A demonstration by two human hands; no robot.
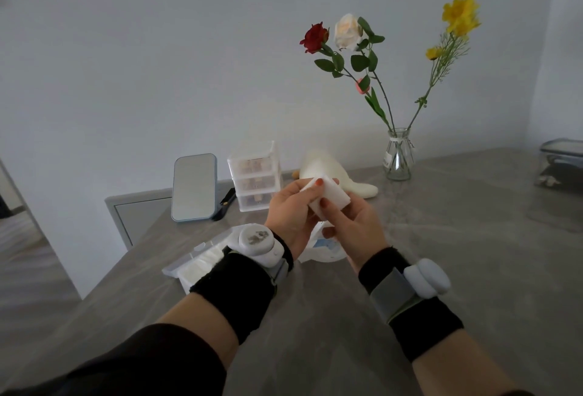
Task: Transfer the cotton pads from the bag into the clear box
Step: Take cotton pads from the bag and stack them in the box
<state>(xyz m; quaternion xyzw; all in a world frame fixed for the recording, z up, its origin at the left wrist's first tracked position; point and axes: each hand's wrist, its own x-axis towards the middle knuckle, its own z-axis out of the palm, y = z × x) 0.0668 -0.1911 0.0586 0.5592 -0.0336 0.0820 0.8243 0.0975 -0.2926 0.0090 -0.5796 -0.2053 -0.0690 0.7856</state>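
Tabletop, grey-veined, by pale wall; left hand and right hand fingers tight around cotton pads.

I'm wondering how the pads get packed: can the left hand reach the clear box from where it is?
Probably yes. The box lies on the table just beside and below the left hand, with nothing between them. That hand and the right hand both grip the pads, though.
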